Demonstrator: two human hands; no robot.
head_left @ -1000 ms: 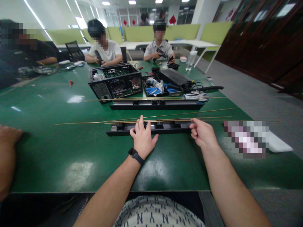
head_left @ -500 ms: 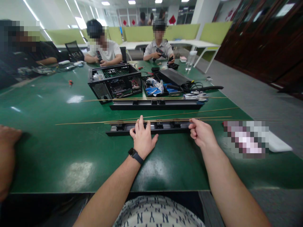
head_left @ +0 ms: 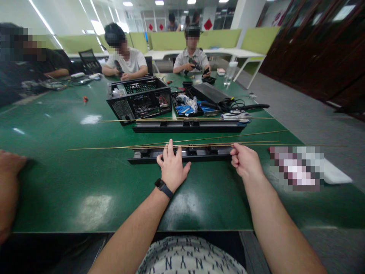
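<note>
My left hand [head_left: 173, 167], fingers spread, rests over the middle of a long black tray-like housing [head_left: 199, 158] with metal strips and black blocks inside. Its fingertips touch the thin gold-coloured rods [head_left: 99, 148] that lie lengthwise across the housing. At the housing's right end, my right hand [head_left: 247, 160] is closed in a pinch on one thin gold-coloured rod [head_left: 299, 145], which runs out past the table's right edge. A second black housing [head_left: 188, 129] with more rods along it lies parallel, farther back.
An open computer case [head_left: 138, 101] and a black box with blue-and-white gloves [head_left: 185, 105] stand behind. Cables [head_left: 235, 102] lie to their right. A blurred packet [head_left: 295, 167] is at right. Another person's hand [head_left: 11, 163] rests at left; several people sit around the green table [head_left: 71, 190].
My right hand has shifted slightly to the right, and the far end of the rod in it reaches farther right. My left hand stays in place.
</note>
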